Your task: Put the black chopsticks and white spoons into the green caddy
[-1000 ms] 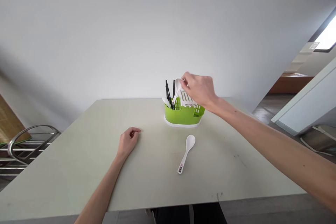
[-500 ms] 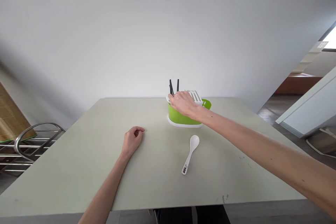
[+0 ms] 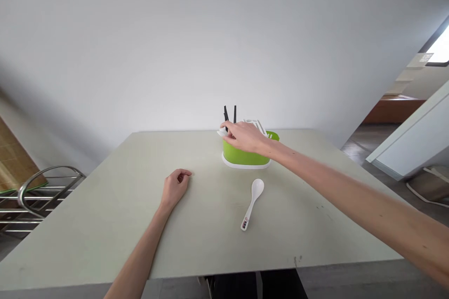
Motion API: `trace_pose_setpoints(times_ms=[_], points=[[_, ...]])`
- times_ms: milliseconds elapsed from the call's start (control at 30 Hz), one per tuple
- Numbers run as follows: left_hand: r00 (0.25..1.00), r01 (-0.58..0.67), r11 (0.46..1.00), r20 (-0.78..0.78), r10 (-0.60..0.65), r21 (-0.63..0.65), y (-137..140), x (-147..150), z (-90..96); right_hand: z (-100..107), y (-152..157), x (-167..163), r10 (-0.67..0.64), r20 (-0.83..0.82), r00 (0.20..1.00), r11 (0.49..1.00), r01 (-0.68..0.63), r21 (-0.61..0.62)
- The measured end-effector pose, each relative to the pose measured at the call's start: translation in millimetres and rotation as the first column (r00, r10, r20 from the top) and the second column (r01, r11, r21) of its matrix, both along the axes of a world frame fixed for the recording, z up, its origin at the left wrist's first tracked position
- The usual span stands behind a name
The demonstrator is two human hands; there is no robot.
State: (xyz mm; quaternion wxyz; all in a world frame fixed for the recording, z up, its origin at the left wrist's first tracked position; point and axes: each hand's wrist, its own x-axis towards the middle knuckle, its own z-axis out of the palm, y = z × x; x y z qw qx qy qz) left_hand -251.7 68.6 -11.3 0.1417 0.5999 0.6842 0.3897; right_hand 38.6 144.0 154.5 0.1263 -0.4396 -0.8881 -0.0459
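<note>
Green caddy under right hand, left hand apart.

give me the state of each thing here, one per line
right hand: reaching over the green caddy's left end, fingers on a white utensil there; grip cannot be told
left hand: resting on the table, fingers loosely curled, holding nothing
green caddy: upright on its white base
black chopsticks: standing in the caddy
white spoon: lying flat on the table, bowl away from the person
table: bears the caddy and the spoon
</note>
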Motion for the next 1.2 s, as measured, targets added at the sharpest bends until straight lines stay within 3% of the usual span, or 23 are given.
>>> trace_pose_setpoints(times_ms=[100, 200, 267, 400, 467, 567, 700, 800, 900, 1000, 1067, 1133, 1200], points=[[1.0, 0.002, 1.0, 0.0, -0.002, -0.001, -0.7, 0.4, 0.2, 3.8, -13.6, 23.2, 0.035, -0.173, 0.984, 0.997, -0.047, -0.068], [1.0, 0.007, 1.0, -0.005, -0.007, 0.0, -0.9, 0.9, 0.5, -4.6, -30.8, 49.4, 0.042, -0.192, 0.981, 0.979, -0.079, -0.19], [1.0, 0.007, 1.0, -0.014, -0.007, 0.001, -0.9, 1.4, 1.1, -20.8, -41.0, 66.9, 0.019, -0.119, 0.993, 0.947, -0.055, -0.315], [1.0, 0.009, 1.0, -0.028, -0.009, -0.005, -1.3, 3.1, 2.8, -72.0, -54.7, 93.3, -0.117, 0.054, 0.992, 0.86, 0.128, -0.493], [0.999, 0.004, 1.0, -0.035, -0.005, -0.01, -1.7, 3.9, 3.8, -97.7, -60.0, 97.6, -0.229, -0.003, 0.974, 0.811, 0.189, -0.553], [0.999, 0.0, 1.0, -0.049, -0.001, -0.008, -2.3, 4.7, 4.8, -125.4, -68.8, 91.9, -0.286, -0.084, 0.955, 0.778, 0.18, -0.601], [0.998, 0.001, 1.0, -0.059, 0.0, 0.006, -2.7, 4.5, 5.2, -138.5, -78.6, 74.4, -0.276, -0.224, 0.935, 0.765, 0.072, -0.64], [0.998, 0.004, 1.0, -0.064, -0.003, 0.011, -2.4, 3.9, 4.7, -128.1, -79.3, 63.6, -0.245, -0.313, 0.918, 0.759, -0.019, -0.651], [0.998, -0.002, 1.0, -0.065, 0.003, 0.011, -1.9, 3.5, 3.9, -94.2, -72.3, 58.5, -0.219, -0.424, 0.879, 0.833, -0.057, -0.55], [0.998, -0.007, 1.0, -0.059, 0.007, 0.01, -1.7, 3.2, 3.3, -42.1, -58.6, 59.3, -0.169, -0.544, 0.822, 0.949, -0.014, -0.316], [0.998, -0.002, 1.0, -0.056, 0.002, 0.0, -1.9, 2.6, 3.0, -7.5, -47.2, 61.7, -0.112, -0.566, 0.816, 0.993, 0.067, -0.101], [0.998, 0.002, 1.0, -0.055, -0.002, -0.007, -2.1, 1.8, 2.7, 18.8, -35.9, 63.1, -0.047, -0.548, 0.835, 0.979, 0.148, 0.142], [0.999, 0.006, 1.0, -0.054, -0.007, -0.007, -2.3, 1.1, 2.4, 33.0, -26.0, 61.4, -0.045, -0.465, 0.884, 0.935, 0.201, 0.292]])
